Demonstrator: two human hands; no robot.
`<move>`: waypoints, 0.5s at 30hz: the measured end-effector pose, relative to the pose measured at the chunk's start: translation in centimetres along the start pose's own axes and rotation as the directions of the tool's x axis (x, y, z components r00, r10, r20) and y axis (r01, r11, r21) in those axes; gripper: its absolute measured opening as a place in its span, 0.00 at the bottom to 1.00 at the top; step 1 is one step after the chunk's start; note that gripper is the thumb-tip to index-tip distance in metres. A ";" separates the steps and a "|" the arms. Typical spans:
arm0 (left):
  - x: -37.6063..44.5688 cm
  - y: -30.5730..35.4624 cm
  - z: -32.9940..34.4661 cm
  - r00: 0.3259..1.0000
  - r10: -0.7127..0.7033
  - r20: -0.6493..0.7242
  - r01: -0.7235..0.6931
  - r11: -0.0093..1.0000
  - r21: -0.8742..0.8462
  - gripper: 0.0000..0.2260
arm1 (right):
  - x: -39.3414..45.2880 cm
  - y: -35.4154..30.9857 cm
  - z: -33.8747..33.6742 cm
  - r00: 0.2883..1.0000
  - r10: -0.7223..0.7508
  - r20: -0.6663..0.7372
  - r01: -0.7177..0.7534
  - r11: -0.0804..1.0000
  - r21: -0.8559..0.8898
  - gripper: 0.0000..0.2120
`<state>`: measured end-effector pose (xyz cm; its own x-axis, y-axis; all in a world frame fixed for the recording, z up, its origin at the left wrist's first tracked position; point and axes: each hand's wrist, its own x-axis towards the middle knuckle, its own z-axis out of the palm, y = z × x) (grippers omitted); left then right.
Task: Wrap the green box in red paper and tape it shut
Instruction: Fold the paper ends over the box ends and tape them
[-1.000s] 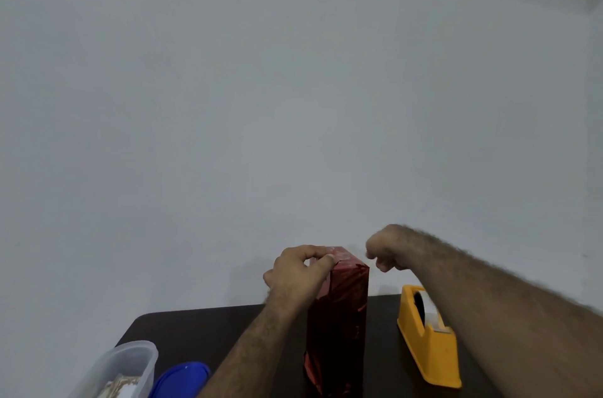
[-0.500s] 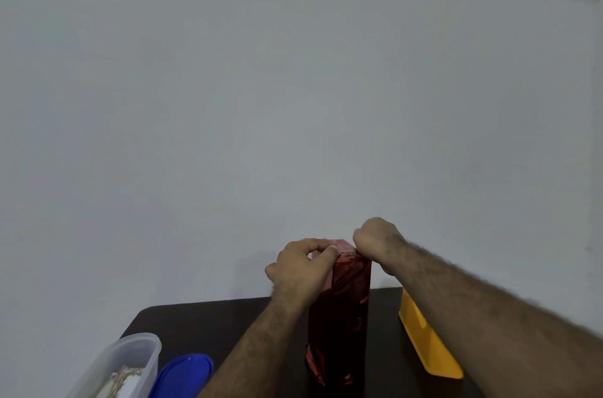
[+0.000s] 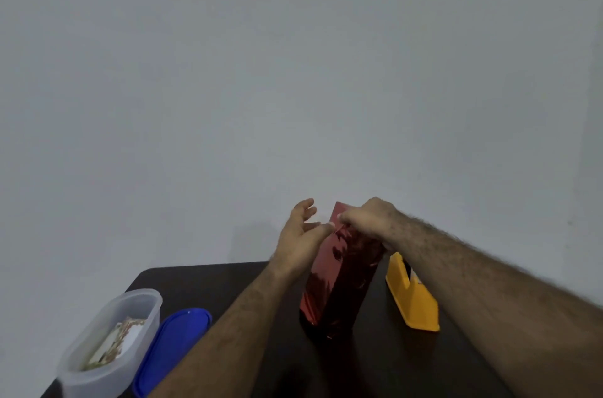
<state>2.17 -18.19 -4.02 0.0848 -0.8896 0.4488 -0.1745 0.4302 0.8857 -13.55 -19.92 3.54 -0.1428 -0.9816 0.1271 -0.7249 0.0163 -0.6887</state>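
**Ana:** Head camera, looking down on the dark table. Where does the box stand?

**Ben:** The box stands on end near the middle of the table, leaning a little to the right, and red paper covers every side that shows; no green is visible. Standing it up brings the top end within reach for folding.

**Ana:** And the hands?

**Ben:** The right hand is curled over the top end, fingers bent onto the paper, probably pressing a flap or a piece of tape down; whether tape is there cannot be told. The left hand is spread loosely beside the top edge, thumb tip touching the paper, holding nothing, likely steadying the tall box against tipping.

**Ana:** Anything else?

**Ben:** A yellow tape dispenser sits just right of the box, close by for the taping hand. At the left edge stand a clear tub and a blue lid, well apart from the work.
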 end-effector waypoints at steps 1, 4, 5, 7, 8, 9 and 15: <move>0.1 -0.4 0.1 0.993 0.047 -0.110 -0.033 0.992 0.125 0.17 | 0.2 0.7 -0.3 0.999 0.018 -0.034 -0.015 0.996 0.086 0.19; 0.2 -1.1 0.2 0.910 0.269 -0.316 -0.141 0.917 0.374 0.22 | 0.7 2.8 -0.5 0.992 0.083 -0.091 -0.029 0.876 0.482 0.29; 0.2 -1.1 0.2 0.891 0.330 -0.313 -0.165 0.875 0.456 0.27 | 0.8 3.4 -0.2 0.989 0.086 -0.117 -0.002 0.814 0.581 0.32; 0.2 -1.0 0.5 0.893 0.355 -0.277 -0.138 0.802 0.582 0.33 | 0.4 4.4 0.7 0.974 0.069 -0.214 0.103 0.710 0.696 0.31; 0.1 -1.4 0.6 0.920 0.288 -0.267 -0.077 0.798 0.597 0.35 | -0.1 4.7 1.4 0.962 0.078 -0.262 0.144 0.668 0.730 0.31; 0.1 -1.5 1.0 0.949 0.188 -0.253 -0.011 0.822 0.569 0.37 | -0.7 5.0 2.1 0.952 0.091 -0.293 0.176 0.619 0.765 0.32; 0.5 -2.4 1.6 0.956 -0.295 -0.003 0.277 0.904 -0.327 0.41 | -2.6 7.2 8.3 0.962 -0.042 -0.270 0.264 0.401 0.877 0.42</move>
<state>1.02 -19.88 -6.10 0.1358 -0.9763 0.1684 0.1861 0.1921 0.9636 -12.78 -18.85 -7.67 -0.2885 -0.8935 0.3442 0.2631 -0.4196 -0.8687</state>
